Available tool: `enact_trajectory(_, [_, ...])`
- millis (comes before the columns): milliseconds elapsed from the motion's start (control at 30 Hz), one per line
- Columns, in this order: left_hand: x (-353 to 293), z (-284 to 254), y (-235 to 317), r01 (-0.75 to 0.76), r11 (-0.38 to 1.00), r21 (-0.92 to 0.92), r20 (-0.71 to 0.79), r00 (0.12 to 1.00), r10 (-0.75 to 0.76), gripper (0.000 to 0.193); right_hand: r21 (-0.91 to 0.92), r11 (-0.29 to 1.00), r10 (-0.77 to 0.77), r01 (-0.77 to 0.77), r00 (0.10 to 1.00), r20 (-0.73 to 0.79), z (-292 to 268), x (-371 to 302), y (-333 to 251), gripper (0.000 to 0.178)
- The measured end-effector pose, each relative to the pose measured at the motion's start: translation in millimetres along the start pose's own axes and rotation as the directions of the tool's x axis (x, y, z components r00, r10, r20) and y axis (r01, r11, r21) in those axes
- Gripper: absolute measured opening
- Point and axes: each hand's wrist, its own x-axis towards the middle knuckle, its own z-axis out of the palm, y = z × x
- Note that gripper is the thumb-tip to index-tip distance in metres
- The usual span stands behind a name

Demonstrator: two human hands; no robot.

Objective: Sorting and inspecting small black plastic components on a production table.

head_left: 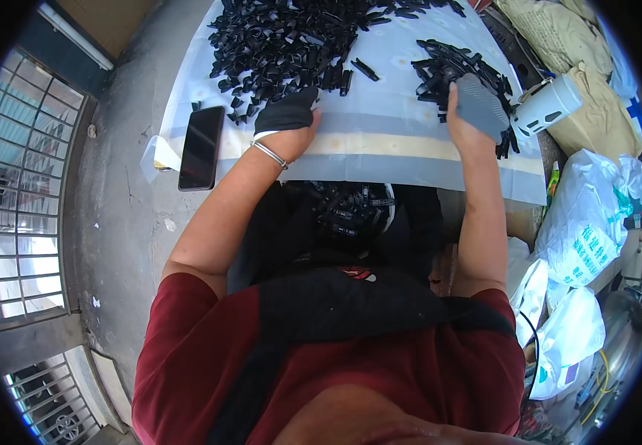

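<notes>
At the near edge of a large heap of small black plastic pieces [276, 44], my left hand [287, 122] rests with black cloth over its fingers. The fingers look curled in, and whatever they hold is hidden. My right hand [478, 111], in a grey dotted glove, lies over a smaller pile of longer black plastic clips [432, 65]. Its thumb stands apart from the gloved fingers, whose tips are hidden. One loose black clip [365, 70] lies between the two piles. In my lap below the table edge is a container filled with black clips [347, 211].
A black phone [201, 148] lies at the left edge of the cloth-covered table [380, 152]. Beside the right pile a white slotted cylinder [547, 105] leans over. Sacks [592, 111] and white plastic bags [581, 230] crowd the right side. A barred window [24, 185] is at left.
</notes>
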Motion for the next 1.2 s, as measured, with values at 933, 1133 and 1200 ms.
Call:
enact_trajectory(933, [-10.1, 1.8, -21.1, 0.015, 0.988, -0.156, -0.08, 0.996, -0.028, 0.026, 0.646, 0.721, -0.39, 0.25, 0.918, 0.08, 14.9, -48.6, -105.1, 0.029])
enact_trajectory(1133, [-42.6, -38.5, 25.1, 0.337, 0.746, -0.575, 0.292, 0.936, -0.198, 0.041, 0.693, 0.638, -0.445, 0.334, 0.895, -0.022, -1.6, -65.4, -121.0, 0.028])
enact_trajectory(1200, [-46.5, -32.6, 22.0, 0.321, 0.697, -0.641, 0.293, 0.942, -0.165, 0.042, 0.649, 0.653, -0.465, 0.391, 0.883, -0.064, -5.6, -68.7, -123.0, 0.024])
